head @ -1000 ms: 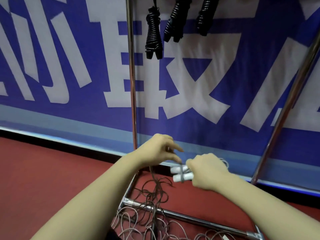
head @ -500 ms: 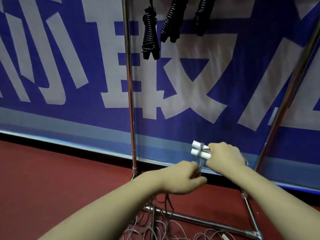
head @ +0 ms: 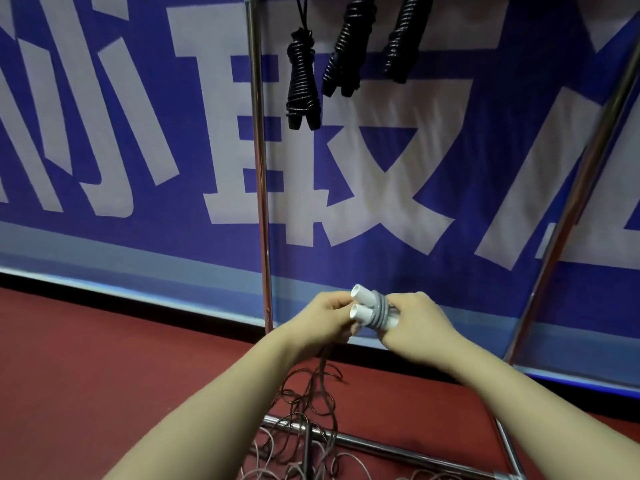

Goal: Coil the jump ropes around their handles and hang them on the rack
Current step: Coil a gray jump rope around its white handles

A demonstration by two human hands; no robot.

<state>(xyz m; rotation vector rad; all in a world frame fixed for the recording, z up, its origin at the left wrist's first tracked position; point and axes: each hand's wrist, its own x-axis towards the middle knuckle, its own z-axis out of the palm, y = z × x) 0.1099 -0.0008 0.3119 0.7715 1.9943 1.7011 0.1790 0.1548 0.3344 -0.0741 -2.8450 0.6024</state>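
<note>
Two white handles sit side by side in the low middle of the frame, with grey rope wound around them. Your right hand grips the handles. Your left hand curls round the rope, which drops to a loose pile below. Black ropes hang on the rack at the top.

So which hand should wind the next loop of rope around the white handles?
Probably the left hand. It holds the loose rope hanging down, right beside the white handles. The right hand is busy gripping those handles.
</note>
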